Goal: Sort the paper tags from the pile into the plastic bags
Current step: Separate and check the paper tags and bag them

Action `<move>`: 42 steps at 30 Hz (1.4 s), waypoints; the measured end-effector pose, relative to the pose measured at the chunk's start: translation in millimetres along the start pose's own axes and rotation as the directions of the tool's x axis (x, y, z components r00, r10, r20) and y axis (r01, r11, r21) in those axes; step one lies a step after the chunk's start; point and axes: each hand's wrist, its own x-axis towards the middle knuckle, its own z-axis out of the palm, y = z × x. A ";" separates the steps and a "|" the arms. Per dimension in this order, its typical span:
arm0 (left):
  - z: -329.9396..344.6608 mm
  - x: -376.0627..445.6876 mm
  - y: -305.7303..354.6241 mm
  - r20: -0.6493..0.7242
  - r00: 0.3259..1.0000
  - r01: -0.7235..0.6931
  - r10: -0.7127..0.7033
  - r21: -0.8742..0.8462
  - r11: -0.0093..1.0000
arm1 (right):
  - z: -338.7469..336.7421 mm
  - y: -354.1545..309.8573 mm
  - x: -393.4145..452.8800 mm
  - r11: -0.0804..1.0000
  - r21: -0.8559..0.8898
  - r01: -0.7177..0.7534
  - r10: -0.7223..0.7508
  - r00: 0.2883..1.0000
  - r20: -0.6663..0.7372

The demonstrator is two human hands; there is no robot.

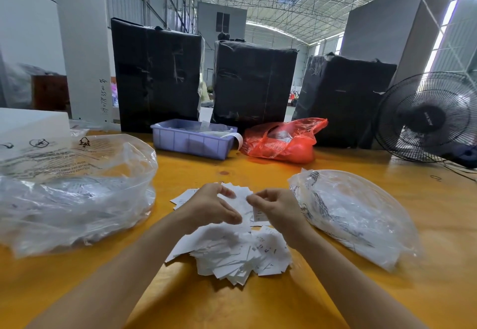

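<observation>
A loose pile of white paper tags (232,253) lies on the yellow table (232,303) in front of me. My left hand (210,207) hovers over the pile's far side with its fingers curled around a few tags. My right hand (277,208) pinches a white tag (254,208) between thumb and fingers, close to the left hand. A large clear plastic bag (72,191) with tags inside sits to the left. A second clear plastic bag (358,215), also holding tags, lies to the right.
Behind the pile stand a lilac plastic bin (191,140) and a red plastic bag (281,140). Three black wrapped bales (253,83) line the table's far edge. A black fan (428,116) stands at the right, a white box (31,124) at the far left.
</observation>
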 end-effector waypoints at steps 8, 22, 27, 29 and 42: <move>1.4 5.5 4.7 -0.233 0.963 -0.047 -0.138 -0.645 0.763 | 6.1 1.1 -1.6 0.993 0.084 -0.079 0.075 0.996 0.049; 13.2 1.4 2.3 -0.211 0.977 -0.097 0.017 -0.373 0.923 | -20.9 -4.1 8.4 0.899 0.422 -0.114 0.184 0.975 -0.128; 17.9 0.1 3.1 -0.167 0.986 -0.069 0.027 -0.249 0.966 | -15.8 -11.9 3.8 0.878 0.478 -0.039 0.111 0.986 -0.124; 18.5 -0.6 3.0 -0.162 0.986 -0.063 0.025 -0.232 0.971 | -12.5 -10.1 2.7 0.925 0.379 0.036 0.031 0.985 -0.170; 15.4 -2.1 4.5 -0.102 0.995 -0.023 -0.003 -0.258 0.966 | -6.6 -2.3 -0.1 0.978 -0.041 0.205 -0.208 0.963 -0.171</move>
